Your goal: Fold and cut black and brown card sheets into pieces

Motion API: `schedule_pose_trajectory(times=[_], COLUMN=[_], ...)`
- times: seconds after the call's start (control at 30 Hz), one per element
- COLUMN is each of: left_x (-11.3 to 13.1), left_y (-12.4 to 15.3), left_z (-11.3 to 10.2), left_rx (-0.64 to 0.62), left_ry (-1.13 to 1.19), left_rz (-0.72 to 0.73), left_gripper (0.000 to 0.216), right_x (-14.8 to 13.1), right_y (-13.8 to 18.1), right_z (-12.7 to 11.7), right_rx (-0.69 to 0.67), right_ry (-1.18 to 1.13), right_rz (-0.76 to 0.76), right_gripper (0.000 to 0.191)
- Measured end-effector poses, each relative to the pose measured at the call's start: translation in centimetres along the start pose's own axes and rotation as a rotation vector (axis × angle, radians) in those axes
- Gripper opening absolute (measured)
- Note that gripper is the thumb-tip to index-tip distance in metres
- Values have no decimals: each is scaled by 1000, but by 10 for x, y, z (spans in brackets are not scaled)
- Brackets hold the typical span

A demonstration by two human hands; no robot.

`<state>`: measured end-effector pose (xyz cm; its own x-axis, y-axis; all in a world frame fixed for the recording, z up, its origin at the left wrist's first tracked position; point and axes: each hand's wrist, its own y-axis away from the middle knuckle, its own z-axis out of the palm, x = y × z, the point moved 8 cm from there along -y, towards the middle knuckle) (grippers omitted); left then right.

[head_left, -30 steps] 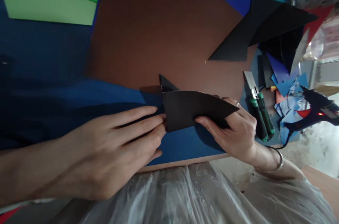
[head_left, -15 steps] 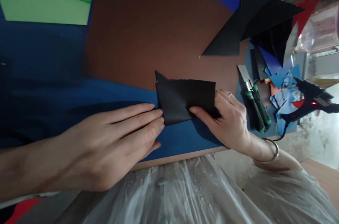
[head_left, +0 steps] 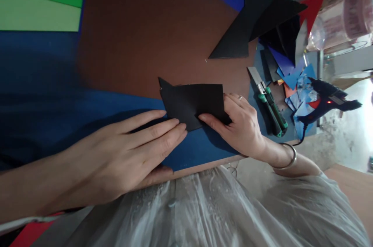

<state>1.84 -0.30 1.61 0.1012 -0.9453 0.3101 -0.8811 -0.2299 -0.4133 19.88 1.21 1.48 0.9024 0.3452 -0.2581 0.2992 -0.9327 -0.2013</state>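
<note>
A folded piece of black paper [head_left: 192, 101] lies where a blue sheet [head_left: 87, 111] meets a brown sheet [head_left: 145, 25]. My left hand [head_left: 125, 157] rests flat on the blue sheet, fingers stretched out, with the fingertips against the paper's lower left edge. My right hand [head_left: 241, 126], with a ring and a bangle, grips the paper's right end, thumb on top and fingers wrapped round the edge. A small point of the paper sticks out at its upper left corner.
Large black offcuts [head_left: 247, 25] lie at the upper right. A green-handled cutter [head_left: 269, 103], a glue gun [head_left: 326, 97] with a lit lamp and coloured paper scraps [head_left: 294, 79] sit to the right. Green sheets [head_left: 37, 6] lie upper left. The table edge runs just below my hands.
The black paper's pointed right flap has been folded in and pressed down, leaving a squarer shape. My left fingers slid slightly over its edge. The view drifted, shifting everything left.
</note>
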Motion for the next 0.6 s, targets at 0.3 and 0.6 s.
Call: schedule_pose_trajectory(times=[0.3, 0.6], left_x=[-2, 0], left_y=[-4, -7], left_z=[0, 0], left_rx=[8, 7], left_ry=[12, -7], left_rz=[-44, -20], left_gripper=[35, 35], right_x=[1, 19], right_y=[0, 1], right_z=[1, 0], right_rx=[3, 28], right_ry=[-18, 25], right_rz=[1, 161], right_gripper=[38, 61])
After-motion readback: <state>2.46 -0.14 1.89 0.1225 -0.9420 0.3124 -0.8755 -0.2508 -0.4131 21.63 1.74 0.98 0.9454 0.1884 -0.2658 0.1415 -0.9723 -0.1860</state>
